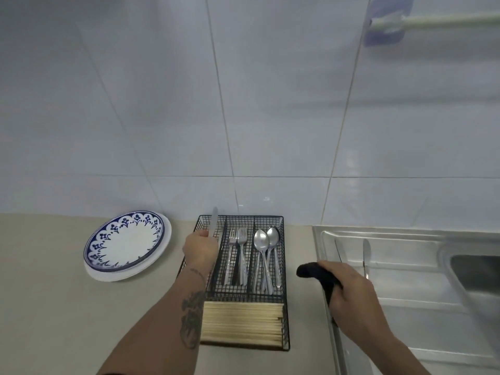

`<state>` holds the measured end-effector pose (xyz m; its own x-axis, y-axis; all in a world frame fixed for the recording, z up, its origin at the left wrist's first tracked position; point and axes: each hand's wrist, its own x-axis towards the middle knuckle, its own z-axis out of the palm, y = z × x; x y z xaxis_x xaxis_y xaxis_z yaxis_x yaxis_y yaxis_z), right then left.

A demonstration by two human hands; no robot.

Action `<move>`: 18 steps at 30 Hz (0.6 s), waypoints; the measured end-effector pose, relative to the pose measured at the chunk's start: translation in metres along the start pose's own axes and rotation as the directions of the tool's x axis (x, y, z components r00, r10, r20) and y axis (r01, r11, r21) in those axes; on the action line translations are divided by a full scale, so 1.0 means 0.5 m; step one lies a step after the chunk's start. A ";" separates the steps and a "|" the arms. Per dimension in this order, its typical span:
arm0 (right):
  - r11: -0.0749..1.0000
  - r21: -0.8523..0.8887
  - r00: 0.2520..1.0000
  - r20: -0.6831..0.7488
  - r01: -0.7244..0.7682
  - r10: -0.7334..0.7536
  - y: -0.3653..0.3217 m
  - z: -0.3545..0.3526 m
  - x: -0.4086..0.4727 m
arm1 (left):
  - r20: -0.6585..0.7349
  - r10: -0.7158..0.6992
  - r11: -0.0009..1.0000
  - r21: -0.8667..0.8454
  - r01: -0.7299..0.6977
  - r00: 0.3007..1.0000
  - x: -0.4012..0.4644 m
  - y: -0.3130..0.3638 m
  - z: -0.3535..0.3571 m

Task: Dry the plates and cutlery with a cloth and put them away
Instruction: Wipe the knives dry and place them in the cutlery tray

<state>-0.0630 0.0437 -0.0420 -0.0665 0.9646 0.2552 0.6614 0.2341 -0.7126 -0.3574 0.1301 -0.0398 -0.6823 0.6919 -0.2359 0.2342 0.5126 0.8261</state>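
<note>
My left hand (201, 249) grips a table knife (214, 223), blade pointing up, over the left compartment of a black wire cutlery tray (284, 266). The tray holds forks (238, 255) in the middle compartment, spoons (266, 255) in the right one and wooden chopsticks (242, 323) in the front section. My right hand (354, 296) holds a black cloth (315, 273) at the edge of the steel drainboard. Two knives (366, 255) lie on the drainboard. A stack of plates (127, 246), the top one white with a blue pattern, sits left of the tray.
A beige countertop (54, 307) runs beneath the tray and plates. The steel sink unit (422, 315) fills the right side, with its basin (476, 274) at the far right. White wall tiles rise behind. A blue and white item (389, 21) hangs on the wall at the upper right.
</note>
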 end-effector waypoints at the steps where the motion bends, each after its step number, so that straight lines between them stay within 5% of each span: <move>1: 1.000 0.004 1.000 0.000 -0.015 0.015 0.009 0.003 0.001 | 0.010 0.004 1.000 0.027 -0.004 1.000 0.007 -0.004 0.006; 18: 0.970 0.123 0.977 -0.014 -0.208 0.211 0.037 -0.020 -0.005 | 0.110 0.093 0.909 0.396 -0.129 0.990 -0.027 -0.008 0.008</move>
<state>-0.0432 0.0442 -0.0493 0.0846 0.9905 0.1080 0.5641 0.0417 -0.8247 -0.3465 0.1207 -0.0422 -0.5774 0.7881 -0.2132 0.5751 0.5780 0.5789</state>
